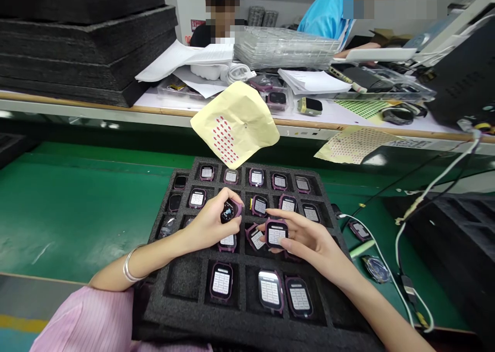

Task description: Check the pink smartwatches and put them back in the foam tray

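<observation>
Between the fingers and thumb of my left hand (pixel 211 218) is a purple-cased smartwatch (pixel 229 211) with a dark watch face lit up. My right hand (pixel 305 238) grips another purple smartwatch (pixel 277 234), whose screen shows a white grid list. Both hands are above a black foam tray (pixel 247 303) with square compartments. Many compartments hold similar purple watches, such as one at the front (pixel 221 281) and a tilted one (pixel 256 237) just left of my right hand's watch. My hands cover part of the middle rows.
Yellow sticker sheets (pixel 247 120) hang from the shelf edge. Stacked black foam trays (pixel 77 58) stand back left. Papers, clear plastic trays (pixel 286 47) and a lime watch (pixel 310 106) lie on the shelf. White cables (pixel 402 238) run along the right. Two people are beyond the shelf.
</observation>
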